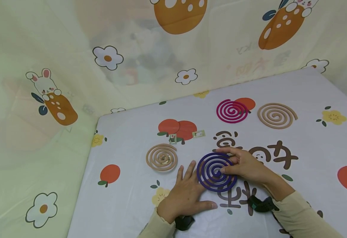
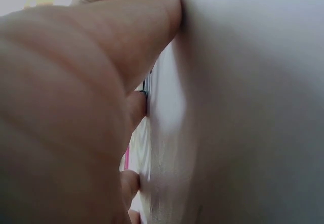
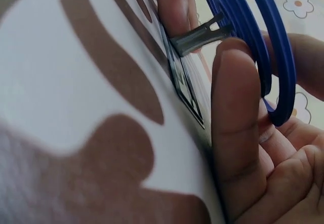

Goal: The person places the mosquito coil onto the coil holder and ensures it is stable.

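My right hand (image 1: 249,165) pinches a blue mosquito coil (image 1: 203,180), with the thumb close to its centre in the head view. A finger (image 3: 238,117) curls below the coil in the right wrist view. There, a metal coil stand (image 3: 195,40) rises from a thin flat base, its forked tip right at the coil's inner turns. My left hand (image 1: 186,195) lies palm down on the table with its fingers spread, the blue coil covering part of them. In the left wrist view the left hand (image 2: 66,82) lies against the white cloth.
A tan coil (image 1: 151,167) with a metal stand at its centre lies to the left. Two loose metal stands (image 1: 198,134) (image 1: 173,138) are behind it. Farther back lie a magenta coil (image 1: 221,118) and another tan coil (image 1: 262,119). A printed white cloth covers the table (image 1: 125,205).
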Motion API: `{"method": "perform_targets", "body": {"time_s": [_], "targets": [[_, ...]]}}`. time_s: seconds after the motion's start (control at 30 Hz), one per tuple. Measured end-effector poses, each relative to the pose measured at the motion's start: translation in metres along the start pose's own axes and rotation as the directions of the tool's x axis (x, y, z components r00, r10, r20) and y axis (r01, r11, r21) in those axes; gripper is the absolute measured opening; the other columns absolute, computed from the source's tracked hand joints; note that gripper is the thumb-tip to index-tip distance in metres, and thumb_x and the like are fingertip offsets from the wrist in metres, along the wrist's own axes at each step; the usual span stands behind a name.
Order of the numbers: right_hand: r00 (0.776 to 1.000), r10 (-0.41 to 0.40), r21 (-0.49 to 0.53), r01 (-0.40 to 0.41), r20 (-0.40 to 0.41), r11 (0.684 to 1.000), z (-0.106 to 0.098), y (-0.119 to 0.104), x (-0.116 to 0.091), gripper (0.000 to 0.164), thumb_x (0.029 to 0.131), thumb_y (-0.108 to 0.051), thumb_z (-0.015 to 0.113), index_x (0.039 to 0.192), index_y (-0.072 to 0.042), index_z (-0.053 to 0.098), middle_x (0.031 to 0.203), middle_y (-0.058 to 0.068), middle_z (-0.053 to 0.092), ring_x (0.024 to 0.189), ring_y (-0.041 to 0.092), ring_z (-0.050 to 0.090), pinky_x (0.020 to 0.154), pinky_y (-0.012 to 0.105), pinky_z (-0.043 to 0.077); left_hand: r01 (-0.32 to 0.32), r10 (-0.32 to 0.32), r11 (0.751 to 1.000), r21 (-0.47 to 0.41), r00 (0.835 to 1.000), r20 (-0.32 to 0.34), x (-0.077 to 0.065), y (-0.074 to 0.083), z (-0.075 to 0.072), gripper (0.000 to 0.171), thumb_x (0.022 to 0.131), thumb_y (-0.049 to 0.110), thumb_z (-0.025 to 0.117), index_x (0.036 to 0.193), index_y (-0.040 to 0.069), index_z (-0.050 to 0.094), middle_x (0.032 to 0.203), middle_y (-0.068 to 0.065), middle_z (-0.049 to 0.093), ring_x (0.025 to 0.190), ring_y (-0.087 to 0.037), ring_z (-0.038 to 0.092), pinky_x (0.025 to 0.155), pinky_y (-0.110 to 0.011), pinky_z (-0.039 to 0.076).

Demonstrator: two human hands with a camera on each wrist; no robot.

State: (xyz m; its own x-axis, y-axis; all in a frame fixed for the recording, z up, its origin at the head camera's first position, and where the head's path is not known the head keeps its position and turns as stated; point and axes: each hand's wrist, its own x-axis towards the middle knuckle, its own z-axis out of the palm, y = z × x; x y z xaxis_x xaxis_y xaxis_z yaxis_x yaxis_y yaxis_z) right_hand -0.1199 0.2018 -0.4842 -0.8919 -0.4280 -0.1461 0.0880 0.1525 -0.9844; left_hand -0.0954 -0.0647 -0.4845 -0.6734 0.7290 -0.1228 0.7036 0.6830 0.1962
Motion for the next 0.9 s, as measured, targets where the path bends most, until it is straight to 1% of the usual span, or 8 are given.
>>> {"method": "perform_targets", "body": {"time_s": [0.23,0.57,0.9], "targets": [[1.0,0.01,-0.014,-0.01,-0.028,1.0,0.0019,0.0001,0.001,0.071,0.093,-0.013,0.079,0.153,0.001,0.043,0.102,0.016,0.078,0.105,0.027,0.075,0.086,0.03,0.06,-0.001,0.001,1.0,0.004,1.0,-0.003,-0.0002,0.0007,-0.0005,0.089,0.091,0.076,0.057,0.166,0.039,0.025,0.176,-0.003,-0.001,0.16,-0.04,0.006,0.12,-0.071,0.017],[0.999,0.01,0.025,-0.009,-0.035,1.0,0.0028,-0.0005,0.0009,0.071,0.092,-0.009,0.079,0.152,0.002,0.043,0.108,0.021,0.077,0.107,0.028,0.074,0.086,0.035,0.061,0.011,-0.01,1.0,-0.028,1.0,0.02,0.0003,0.0004,-0.0016,0.089,0.092,0.076,0.057,0.166,0.041,0.023,0.176,0.0,-0.001,0.161,-0.039,0.004,0.121,-0.071,0.015],[0.999,0.026,-0.005,-0.026,-0.039,1.0,0.0037,-0.0039,0.0002,0.071,0.092,-0.011,0.078,0.152,0.002,0.043,0.109,0.019,0.077,0.108,0.03,0.074,0.087,0.035,0.061,0.014,-0.013,0.999,-0.046,0.999,0.029,0.0009,0.0002,-0.0009,0.088,0.092,0.076,0.056,0.166,0.041,0.022,0.176,0.001,-0.001,0.161,-0.038,0.002,0.121,-0.071,0.014]]}}
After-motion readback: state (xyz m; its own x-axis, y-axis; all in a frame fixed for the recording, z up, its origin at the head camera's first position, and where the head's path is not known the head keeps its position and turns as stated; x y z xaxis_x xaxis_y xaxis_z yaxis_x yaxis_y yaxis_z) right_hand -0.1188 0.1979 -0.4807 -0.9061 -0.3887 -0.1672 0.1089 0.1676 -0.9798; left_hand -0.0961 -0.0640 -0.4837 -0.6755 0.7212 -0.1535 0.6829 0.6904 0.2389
